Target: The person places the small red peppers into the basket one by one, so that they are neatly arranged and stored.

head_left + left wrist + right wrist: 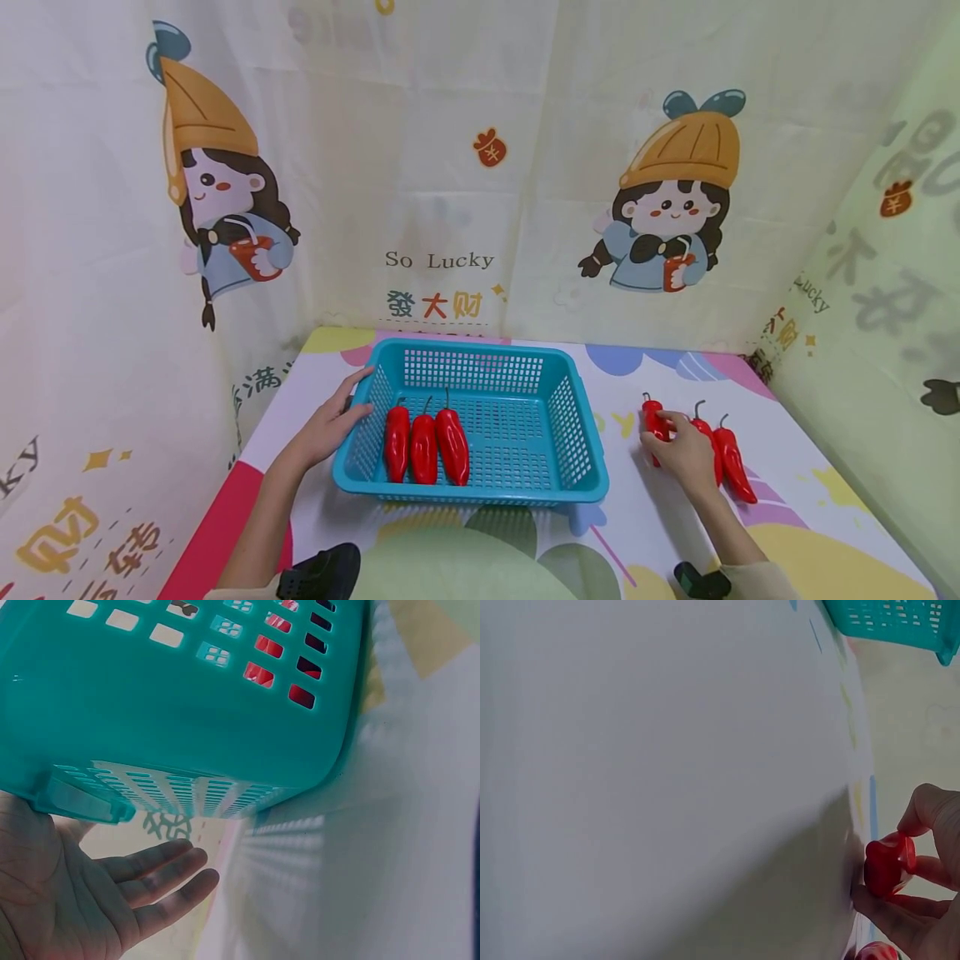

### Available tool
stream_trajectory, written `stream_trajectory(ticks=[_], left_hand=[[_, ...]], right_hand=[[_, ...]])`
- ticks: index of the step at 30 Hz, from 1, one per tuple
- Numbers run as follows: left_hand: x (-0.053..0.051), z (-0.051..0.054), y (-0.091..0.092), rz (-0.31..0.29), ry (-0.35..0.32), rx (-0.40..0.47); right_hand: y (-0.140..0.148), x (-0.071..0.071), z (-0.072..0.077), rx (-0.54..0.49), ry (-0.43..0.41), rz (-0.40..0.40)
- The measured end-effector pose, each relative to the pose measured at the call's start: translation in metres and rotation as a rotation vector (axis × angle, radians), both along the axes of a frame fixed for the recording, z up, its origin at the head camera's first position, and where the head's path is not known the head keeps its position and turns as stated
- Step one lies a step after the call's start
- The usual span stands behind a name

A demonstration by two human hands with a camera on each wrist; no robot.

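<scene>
A blue-green plastic basket [495,493] holds three red chili peppers [423,450] side by side at its left end. At its left rim rests my left hand [330,425]; the left wrist view shows that hand's fingers [169,874] extended outside the wall, the thumb mostly hidden by the rim. To the right of the basket, my right hand [682,454] pinches a red chili pepper [655,417] between thumb and fingers. The right wrist view shows this pepper's rounded end [887,866]. Two more red chili peppers [735,462] lie just right of that hand, one partly covered by it.
A patterned cloth covers the table [630,533]. Printed cloth curtains [525,208] hang behind it and at both sides. The basket's raised walls stand between the peppers inside and those on the right.
</scene>
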State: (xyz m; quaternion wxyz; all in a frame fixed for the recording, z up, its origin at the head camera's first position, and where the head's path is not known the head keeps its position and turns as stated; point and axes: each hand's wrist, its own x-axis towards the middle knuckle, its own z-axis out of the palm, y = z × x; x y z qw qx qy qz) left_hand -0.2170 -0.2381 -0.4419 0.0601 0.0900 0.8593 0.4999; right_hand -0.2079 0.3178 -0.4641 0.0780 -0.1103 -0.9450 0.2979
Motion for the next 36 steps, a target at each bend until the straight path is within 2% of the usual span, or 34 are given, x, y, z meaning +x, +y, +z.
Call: stream_trajectory(ticks=[11,19,36], left_hand=[[0.001,-0.001,0.002,0.005,-0.006,0.002],[0.000,0.000,0.000,0.002,-0.002,0.006],[0.001,0.000,0.001,0.011,-0.003,-0.012]], right_hand=[[-0.001,0.002,-0.002,-0.045,0.009,-0.033],[-0.006,-0.001,0.006,-0.043,0.046,-0.027],[-0.023,0.006,0.024,-0.090,0.084,-0.016]])
